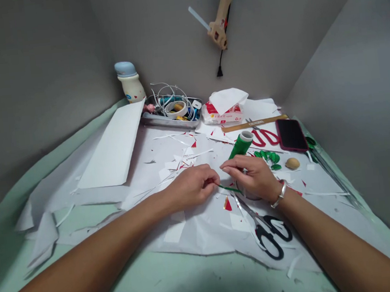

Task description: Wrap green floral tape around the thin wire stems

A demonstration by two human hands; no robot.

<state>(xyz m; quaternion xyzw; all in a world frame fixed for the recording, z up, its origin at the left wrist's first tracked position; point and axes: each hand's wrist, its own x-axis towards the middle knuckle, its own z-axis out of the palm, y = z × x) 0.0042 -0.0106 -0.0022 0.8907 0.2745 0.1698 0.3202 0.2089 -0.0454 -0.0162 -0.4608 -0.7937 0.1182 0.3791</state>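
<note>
Pale green sheet (154, 285) over the table, topped with white paper (204, 238) and scattered red and white offcuts. Grey walls (34, 79) rising past the far edge; hot glue gun (219, 22) hanging against the wall, black cord trailing below. Folded white card (111, 148) lying toward the left edge.

Along the far edge, steel tray (171, 122) holding tangled white cables, a tape roll (176, 110) and small blue and yellow items, some hard to make out. Blue-capped bottle (130, 81) just behind it. Tissue packet (221, 114) to the right. Nearby: green roll (240, 145), red-handled scissors (265, 137), wooden ruler (253, 123), phone (291, 135).

Green strip (229, 189) near mid-table, running between the hands. Left hand (190, 188): fingers together, pinching the strip's end. Right hand (250, 177): fingers curled over a round object (245, 192), mostly hidden; grip impossible to tell. Black-handled scissors (268, 231) below, blades reaching under that hand.
</note>
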